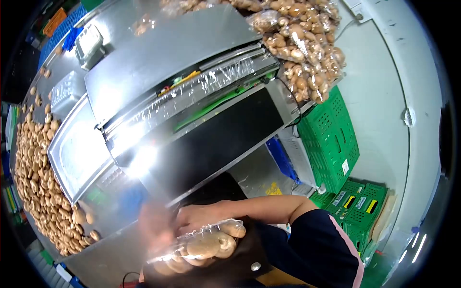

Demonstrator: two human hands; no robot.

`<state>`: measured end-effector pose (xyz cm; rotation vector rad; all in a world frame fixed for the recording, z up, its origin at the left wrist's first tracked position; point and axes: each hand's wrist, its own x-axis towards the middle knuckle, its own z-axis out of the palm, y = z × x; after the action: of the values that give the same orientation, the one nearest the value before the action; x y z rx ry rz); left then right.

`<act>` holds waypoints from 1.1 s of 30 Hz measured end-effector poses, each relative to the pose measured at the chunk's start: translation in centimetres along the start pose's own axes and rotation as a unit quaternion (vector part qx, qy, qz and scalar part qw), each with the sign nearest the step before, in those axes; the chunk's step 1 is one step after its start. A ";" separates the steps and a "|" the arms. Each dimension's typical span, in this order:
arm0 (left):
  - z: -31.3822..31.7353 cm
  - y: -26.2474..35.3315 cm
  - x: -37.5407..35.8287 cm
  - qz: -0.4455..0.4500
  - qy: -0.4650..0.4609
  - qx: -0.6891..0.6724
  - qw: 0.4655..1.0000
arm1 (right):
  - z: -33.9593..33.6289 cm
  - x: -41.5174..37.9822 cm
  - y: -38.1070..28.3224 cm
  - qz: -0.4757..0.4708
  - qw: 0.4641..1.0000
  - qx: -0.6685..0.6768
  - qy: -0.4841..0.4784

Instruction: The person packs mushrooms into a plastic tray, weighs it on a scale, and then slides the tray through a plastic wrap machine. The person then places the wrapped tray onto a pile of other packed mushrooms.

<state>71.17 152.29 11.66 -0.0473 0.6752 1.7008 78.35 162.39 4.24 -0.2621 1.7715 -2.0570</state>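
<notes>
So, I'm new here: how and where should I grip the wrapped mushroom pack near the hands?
Probably grip the pack by its short ends, from left and right: it looks longer than wide, and mushrooms bulge beneath the clear film, so pressing on top might bruise them.

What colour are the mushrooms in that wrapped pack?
The mushrooms look tan to cream, head view.

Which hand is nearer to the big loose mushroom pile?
Left. The left hand, blurred, is to the right of the pile in the picture. The right hand is farther right, beside the wrapped pack.
</notes>
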 end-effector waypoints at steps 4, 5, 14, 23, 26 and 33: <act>4.4 0.3 0.3 -0.010 -0.155 -0.084 0.984 | -3.1 -2.9 -2.1 -0.090 0.995 -0.035 0.007; 5.1 0.3 0.5 -0.017 -0.161 -0.084 0.983 | -4.4 -4.5 -2.7 -0.049 0.997 -0.022 0.055; 5.6 1.0 4.1 0.005 -0.054 0.086 0.995 | -4.5 -9.3 -8.1 0.005 0.941 0.033 0.337; 6.3 -0.4 8.3 -0.059 -0.026 0.221 0.973 | -16.2 -26.4 -6.5 -0.094 0.570 0.172 0.798; 5.4 -0.2 8.8 -0.098 -0.009 0.262 0.960 | -24.0 -36.0 -8.0 -0.210 0.497 0.071 0.839; 5.8 -0.7 9.2 -0.096 0.060 0.284 0.952 | -39.0 -46.5 -4.4 -0.134 0.498 0.156 0.843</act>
<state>71.35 163.15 12.63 0.1857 1.1900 1.2743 103.66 217.61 7.43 2.5797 1.7880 -2.8358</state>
